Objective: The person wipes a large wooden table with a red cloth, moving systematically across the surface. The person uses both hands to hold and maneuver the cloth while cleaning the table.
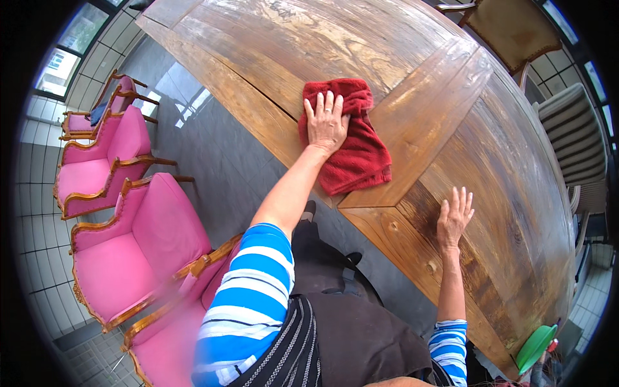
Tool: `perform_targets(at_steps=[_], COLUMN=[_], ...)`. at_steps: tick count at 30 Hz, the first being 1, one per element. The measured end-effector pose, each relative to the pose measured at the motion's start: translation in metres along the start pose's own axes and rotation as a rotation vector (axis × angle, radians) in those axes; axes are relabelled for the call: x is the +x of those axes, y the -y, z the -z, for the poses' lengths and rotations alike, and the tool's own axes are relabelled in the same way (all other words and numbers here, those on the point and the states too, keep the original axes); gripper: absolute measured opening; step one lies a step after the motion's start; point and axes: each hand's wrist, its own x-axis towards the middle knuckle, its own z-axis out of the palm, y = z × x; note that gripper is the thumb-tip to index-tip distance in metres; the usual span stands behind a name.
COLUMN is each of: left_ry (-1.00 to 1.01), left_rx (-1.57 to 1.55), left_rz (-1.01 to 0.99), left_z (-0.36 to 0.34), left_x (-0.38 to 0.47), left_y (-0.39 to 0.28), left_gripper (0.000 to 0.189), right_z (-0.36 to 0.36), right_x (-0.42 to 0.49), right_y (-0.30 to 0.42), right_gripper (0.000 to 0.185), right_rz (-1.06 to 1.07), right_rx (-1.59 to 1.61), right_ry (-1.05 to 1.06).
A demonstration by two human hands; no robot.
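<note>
A folded red terry cloth [355, 159] lies on the wooden tabletop [271, 53], close to the edge facing me. My left hand [328, 121] rests flat on its upper part, palm down and fingers spread, with a ring on one finger. What the palm does beneath is hidden. Farther right, my right hand [454, 220] is palm down at the tabletop, fingers a little apart and nothing in it. Whether it bears weight on the wood I cannot tell.
Pink upholstered armchairs [130, 271] with carved wooden frames line the left side on grey floor tiles [217, 145]. A green plastic dish or basin [536, 349] sits at the table's lower right edge. Beyond the table stand a tan-backed chair [515, 31] and a striped chair [573, 135].
</note>
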Motion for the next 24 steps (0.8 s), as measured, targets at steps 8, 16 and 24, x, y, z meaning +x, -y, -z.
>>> perform_targets(at_steps=[8, 16, 24], left_ry=[-0.022, -0.018, 0.064], left_rx=[0.210, 0.310, 0.234], left_rz=[0.113, 0.116, 0.214], left_z=[-0.015, -0.052, -0.068], left_x=[0.060, 0.134, 0.166], left_y=[0.202, 0.372, 0.415], left_gripper=[0.053, 0.051, 0.056], right_z=[-0.045, -0.076, -0.074], right_x=[0.124, 0.134, 0.134], right_y=[0.064, 0.084, 0.081], right_gripper=[0.050, 0.054, 0.053], right_rz=[-0.115, -0.254, -0.230], right_rx=[0.174, -0.170, -0.202], right_ry=[-0.045, -0.074, -0.065])
